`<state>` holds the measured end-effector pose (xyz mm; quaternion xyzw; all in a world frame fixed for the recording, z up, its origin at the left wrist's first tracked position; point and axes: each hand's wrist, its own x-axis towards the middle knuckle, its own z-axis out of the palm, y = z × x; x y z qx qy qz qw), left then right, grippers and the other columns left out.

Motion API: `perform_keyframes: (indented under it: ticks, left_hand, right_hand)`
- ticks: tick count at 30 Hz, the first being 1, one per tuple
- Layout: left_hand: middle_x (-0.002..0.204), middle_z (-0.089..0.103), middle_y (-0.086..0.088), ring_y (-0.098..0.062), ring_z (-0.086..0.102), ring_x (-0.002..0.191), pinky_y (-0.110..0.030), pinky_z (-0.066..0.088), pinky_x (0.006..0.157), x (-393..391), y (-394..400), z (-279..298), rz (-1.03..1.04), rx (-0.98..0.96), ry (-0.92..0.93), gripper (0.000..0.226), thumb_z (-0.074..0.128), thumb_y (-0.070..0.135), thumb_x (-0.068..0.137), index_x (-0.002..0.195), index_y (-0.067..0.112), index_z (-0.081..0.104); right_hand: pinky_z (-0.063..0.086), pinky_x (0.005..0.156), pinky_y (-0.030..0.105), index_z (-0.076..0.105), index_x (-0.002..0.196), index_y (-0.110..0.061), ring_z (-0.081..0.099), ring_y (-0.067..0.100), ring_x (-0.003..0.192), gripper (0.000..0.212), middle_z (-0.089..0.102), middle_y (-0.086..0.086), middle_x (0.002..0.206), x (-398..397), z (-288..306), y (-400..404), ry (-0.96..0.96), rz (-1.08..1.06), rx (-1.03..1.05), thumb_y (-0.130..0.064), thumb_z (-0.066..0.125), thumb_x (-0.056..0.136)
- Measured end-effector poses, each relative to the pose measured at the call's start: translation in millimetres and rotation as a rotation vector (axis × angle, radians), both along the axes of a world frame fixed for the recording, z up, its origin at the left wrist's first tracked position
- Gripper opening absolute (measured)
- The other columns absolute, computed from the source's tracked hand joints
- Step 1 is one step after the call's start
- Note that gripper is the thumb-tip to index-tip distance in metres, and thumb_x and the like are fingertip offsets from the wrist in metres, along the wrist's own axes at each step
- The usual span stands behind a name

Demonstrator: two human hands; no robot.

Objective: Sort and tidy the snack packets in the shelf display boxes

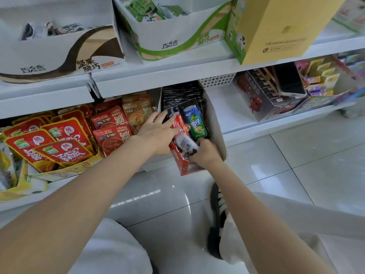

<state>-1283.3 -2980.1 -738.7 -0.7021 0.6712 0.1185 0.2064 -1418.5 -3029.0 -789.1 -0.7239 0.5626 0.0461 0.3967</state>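
On the low shelf stands a red display box with a tall white back wall, full of black snack packets. A blue-and-green packet lies on top of them. My left hand reaches into the box, fingers spread flat over a red packet. My right hand grips a black-and-white packet at the box's front edge.
Left of the box lie red and brown sauce packets and a yellow box of red packets. Above, white display boxes and a yellow carton. A dark box and a phone at right. My shoe rests on the tiled floor.
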Motion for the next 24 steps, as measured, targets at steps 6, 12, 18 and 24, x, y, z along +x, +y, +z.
perform_keyframes:
  ticks: [6,12,18,24]
  left_hand:
    - [0.157,-0.009,-0.009,-0.031,-0.009,0.143,-0.044,-0.008,0.115,-2.0,0.0,1.3,0.024,0.023,-0.005,0.068,0.048,0.019,0.087,0.148,0.025,0.018]
    - [0.157,-0.010,-0.001,-0.029,-0.010,0.144,-0.043,-0.007,0.115,-5.4,-3.3,7.5,-0.011,0.061,-0.001,0.067,0.048,0.020,0.089,0.147,0.031,0.018]
    - [0.156,0.011,0.002,-0.023,-0.003,0.144,-0.043,-0.008,0.115,-7.3,2.2,15.2,-0.086,0.026,0.120,0.057,0.049,0.023,0.088,0.141,0.033,0.033]
    - [0.153,0.017,-0.003,-0.024,0.006,0.142,-0.043,-0.003,0.115,-18.1,-1.7,23.5,0.039,-0.061,0.359,0.051,0.055,0.016,0.081,0.128,0.035,0.049]
  right_hand:
    - [0.046,0.077,0.027,0.061,0.109,-0.008,0.062,0.026,0.101,0.038,0.067,0.010,0.107,-11.1,23.5,3.1,-0.123,-0.026,-0.019,-0.007,0.071,0.073]
    - [0.050,0.063,0.030,0.060,0.091,-0.010,0.063,0.028,0.077,0.018,0.066,0.011,0.087,-45.8,60.9,20.7,-0.170,-0.027,-0.155,-0.003,0.062,0.075]
    - [0.040,0.058,0.026,0.053,0.073,-0.012,0.056,0.027,0.070,0.014,0.060,0.008,0.072,-84.3,100.8,7.6,-0.100,0.037,-0.203,0.000,0.059,0.072]
    - [0.048,0.061,0.030,0.056,0.082,-0.010,0.060,0.029,0.069,0.011,0.061,0.007,0.072,-82.8,101.1,7.3,-0.118,0.047,-0.185,-0.002,0.057,0.075]
